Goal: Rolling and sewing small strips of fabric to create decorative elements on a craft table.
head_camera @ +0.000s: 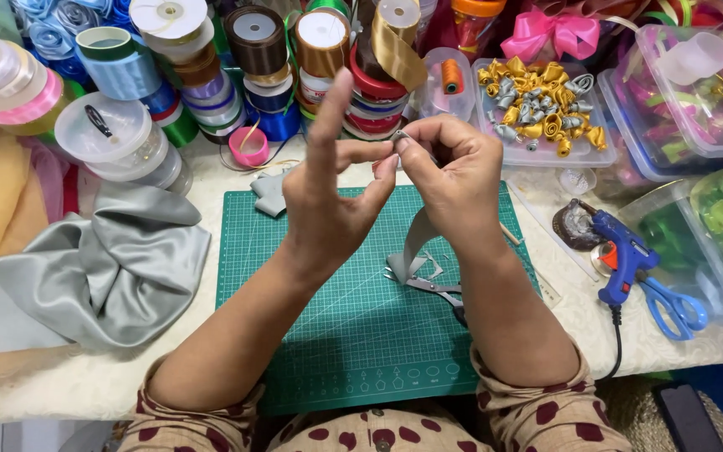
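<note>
Left hand (328, 201): centre frame, forefinger raised, thumb and middle finger pinched on the grey ribbon (416, 238).
Right hand (453, 172): fingertips closed on the same ribbon end.
Ribbon: trails down to the green cutting mat (336, 326).
Advice: keep folds tight, I'd say.

Cutting mat (353, 335) centre; folded fabric (102, 268) left; glue gun (621, 255) right; ribbon spools (253, 59) behind mat.

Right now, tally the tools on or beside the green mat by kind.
Glue gun, blue: 1
Scissors with blue handles: 1
Metal scissors on the cutting mat: 1
Total: 3
</note>
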